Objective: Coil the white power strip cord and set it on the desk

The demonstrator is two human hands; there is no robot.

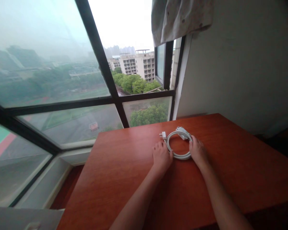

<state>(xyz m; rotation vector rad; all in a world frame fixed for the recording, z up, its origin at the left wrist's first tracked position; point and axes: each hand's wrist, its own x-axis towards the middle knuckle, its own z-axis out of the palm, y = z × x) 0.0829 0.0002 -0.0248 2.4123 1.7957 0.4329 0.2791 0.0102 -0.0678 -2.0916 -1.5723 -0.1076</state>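
A white extension cord [181, 157] lies wound in a round coil on the reddish-brown table. Its plug [163, 135] points left at the coil's upper left, prongs outward. Behind the coil's upper right sits its white socket block [182, 132]. My left hand [162, 155] rests at the coil's left side, with the cable between thumb and index finger and the other fingers bent on the tabletop. On the opposite side, my right hand [198, 150] is closed round the cable, its fingertips near the socket block. Part of the cable is hidden under each hand.
The wooden table [115, 169] reaches to the window and the wall [230, 64]. Dark window frames [62, 105] run along the left and back. A curtain [180, 19] hangs above an open window pane [160, 62]. A ledge [79, 156] lies below the window at left.
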